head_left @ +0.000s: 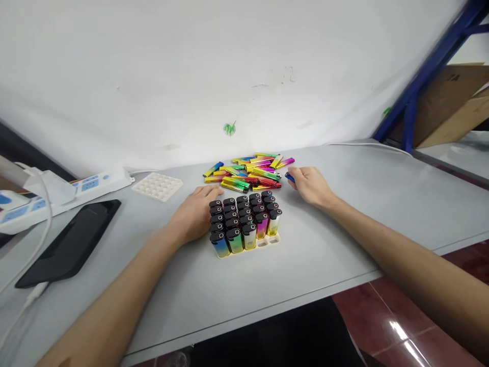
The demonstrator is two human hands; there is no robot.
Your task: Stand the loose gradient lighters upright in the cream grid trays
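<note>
A cream tray [263,243] near the table's middle holds several upright lighters [244,216] with black caps and rainbow bodies. Behind it lies a loose pile of coloured lighters [250,172]. My left hand [194,214] rests flat on the table against the tray's left side, fingers stretched out, holding nothing. My right hand [311,186] sits at the right of the pile, fingers pinched on a blue lighter [289,177].
An empty white tray [157,186] lies left of the pile. Farther left are a white power strip [76,191] with cables and a black phone [71,239]. The table's front edge runs close below the tray; a blue metal frame [424,76] and cardboard stand at right.
</note>
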